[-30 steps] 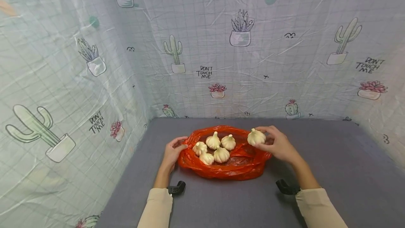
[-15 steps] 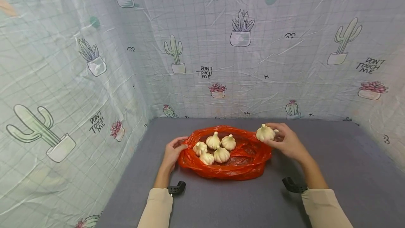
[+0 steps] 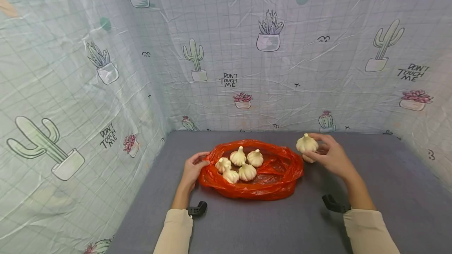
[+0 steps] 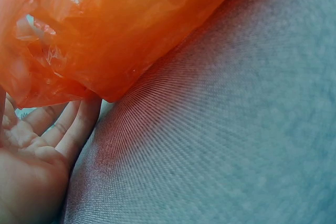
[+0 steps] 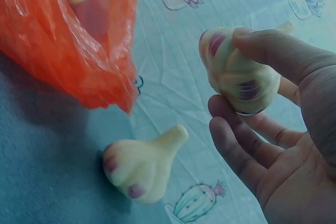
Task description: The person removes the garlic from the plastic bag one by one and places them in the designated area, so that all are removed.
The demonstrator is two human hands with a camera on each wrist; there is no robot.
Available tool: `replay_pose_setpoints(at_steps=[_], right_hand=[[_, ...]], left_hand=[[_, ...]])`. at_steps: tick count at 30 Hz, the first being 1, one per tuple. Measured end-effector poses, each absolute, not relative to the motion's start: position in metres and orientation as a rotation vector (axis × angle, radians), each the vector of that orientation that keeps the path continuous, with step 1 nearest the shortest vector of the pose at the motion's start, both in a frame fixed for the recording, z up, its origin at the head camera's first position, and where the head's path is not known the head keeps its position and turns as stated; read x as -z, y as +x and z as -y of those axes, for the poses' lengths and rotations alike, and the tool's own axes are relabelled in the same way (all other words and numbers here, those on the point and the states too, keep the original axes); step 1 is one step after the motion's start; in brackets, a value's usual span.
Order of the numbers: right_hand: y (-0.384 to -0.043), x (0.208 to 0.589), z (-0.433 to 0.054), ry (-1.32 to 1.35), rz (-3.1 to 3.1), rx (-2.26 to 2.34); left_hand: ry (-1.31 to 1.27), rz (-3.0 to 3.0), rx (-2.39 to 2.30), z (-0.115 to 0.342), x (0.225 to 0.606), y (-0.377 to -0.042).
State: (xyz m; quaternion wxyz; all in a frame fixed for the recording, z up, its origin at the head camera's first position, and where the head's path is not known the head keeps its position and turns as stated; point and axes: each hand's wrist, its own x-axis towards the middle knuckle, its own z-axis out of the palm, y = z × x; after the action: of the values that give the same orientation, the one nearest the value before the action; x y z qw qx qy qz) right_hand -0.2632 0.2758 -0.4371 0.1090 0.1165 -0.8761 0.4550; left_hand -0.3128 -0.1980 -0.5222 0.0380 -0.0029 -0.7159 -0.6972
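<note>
At the far left, a pale cloth [image 3: 63, 101] printed with potted cacti hangs down beside a grey table [image 3: 254, 226], and it also runs along the back and down the right side. A cream sleeve [image 3: 174, 232] reaches in from the near edge, with a small black camera [image 3: 197, 209] at the wrist. Beyond it, the left hand [image 3: 192, 169] pinches the left rim of a red plastic bag [image 3: 243, 192], thumb over the edge and fingers on the outer side; the left wrist view shows some of those fingers stretched out, their tips hidden behind the plastic. The bag sits on the table, its wide mouth facing up. Inside, gathered toward its left half, are five garlic bulbs: a leftmost bulb [image 3: 222, 164], a front bulb [image 3: 230, 176] close against it, a back bulb [image 3: 238, 157], a middle bulb [image 3: 247, 172] and a rightmost bulb [image 3: 255, 159]. Just past the bag's right rim, the right hand [image 3: 330, 155] holds another garlic bulb [image 3: 306, 143] between thumb and fingers, raised above the table with its stem up. Below that hand, a loose bulb [image 5: 144, 169] with purple patches lies tilted on the table outside the bag, apart from the held one. Farther right come a second black camera [image 3: 335, 204] and the other cream sleeve [image 3: 369, 232].
</note>
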Motion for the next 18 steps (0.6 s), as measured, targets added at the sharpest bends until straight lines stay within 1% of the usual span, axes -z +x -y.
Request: replay_pose_setpoints(at_steps=[10, 18], right_hand=[[-0.258, 0.431, -0.291, 0.273, 2.585, -1.304], [-0.259, 0.436, -0.305, 0.210, 2.616, -1.260]], left_hand=[[-0.006, 2.201, 2.122, 0.198, 0.521, -0.311], [-0.010, 2.197, 2.123, 0.198, 0.522, -0.312]])
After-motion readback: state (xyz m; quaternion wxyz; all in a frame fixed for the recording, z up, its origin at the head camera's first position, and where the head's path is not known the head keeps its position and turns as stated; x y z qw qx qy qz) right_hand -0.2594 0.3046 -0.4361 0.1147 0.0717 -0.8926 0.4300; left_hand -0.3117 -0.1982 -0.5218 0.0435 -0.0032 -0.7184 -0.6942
